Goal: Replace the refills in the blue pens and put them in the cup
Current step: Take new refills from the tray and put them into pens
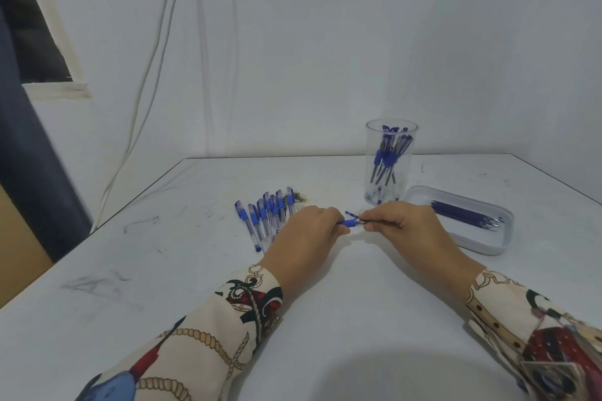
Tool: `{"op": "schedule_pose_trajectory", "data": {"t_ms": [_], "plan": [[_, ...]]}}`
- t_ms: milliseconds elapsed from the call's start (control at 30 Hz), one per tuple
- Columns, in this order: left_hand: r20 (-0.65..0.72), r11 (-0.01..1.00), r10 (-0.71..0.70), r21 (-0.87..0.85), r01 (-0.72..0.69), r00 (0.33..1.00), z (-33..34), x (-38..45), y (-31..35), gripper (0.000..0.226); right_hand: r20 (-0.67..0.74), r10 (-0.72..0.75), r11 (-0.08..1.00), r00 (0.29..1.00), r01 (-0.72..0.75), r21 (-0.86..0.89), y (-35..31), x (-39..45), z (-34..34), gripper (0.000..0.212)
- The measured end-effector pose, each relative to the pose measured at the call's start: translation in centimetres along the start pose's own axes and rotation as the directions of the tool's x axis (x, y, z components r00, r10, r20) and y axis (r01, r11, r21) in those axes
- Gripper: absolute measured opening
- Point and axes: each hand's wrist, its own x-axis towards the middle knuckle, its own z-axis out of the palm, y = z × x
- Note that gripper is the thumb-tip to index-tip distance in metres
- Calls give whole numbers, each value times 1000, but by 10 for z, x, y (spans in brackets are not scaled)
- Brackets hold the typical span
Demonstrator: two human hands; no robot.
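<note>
Both forearms are extended forward in patterned sleeves, wrists bare. The 2 hands are brought close together at centre, knuckles up. The left hand (308, 231) is curled, fingers closed round a pen (349, 223). The right hand (399, 221) is curled too, its fingertips pinched on the pen's other end.

Pens (265, 215) left, tray (488, 239) right, cup (391, 163) seemingly just behind tray
</note>
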Motion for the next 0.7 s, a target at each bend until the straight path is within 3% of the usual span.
{"op": "schedule_pose_trajectory", "data": {"t_ms": [367, 467, 533, 600, 700], "plan": [[-84, 997, 48, -54, -53, 995, 2, -2, 3, 33, -29, -67, 998, 997, 67, 6, -1, 0, 0, 22], [-153, 994, 92, -51, -101, 984, 2, 3, 0, 27, -31, 89, 980, 996, -82, 180, -4, 2, -3, 21], [-210, 993, 106, -35, -115, 972, 0, 8, -4, 24, -34, 249, 879, 968, -211, 427, -9, 5, -4, 17], [-238, 992, 122, 13, -123, 963, 0, 12, -9, 22, 3, 373, 700, 928, -284, 656, -13, 7, -2, 15], [-260, 985, 161, 108, -137, 952, 1, 13, -14, 22, 51, 463, 553, 885, -333, 764, -16, 8, 0, 12]]}}
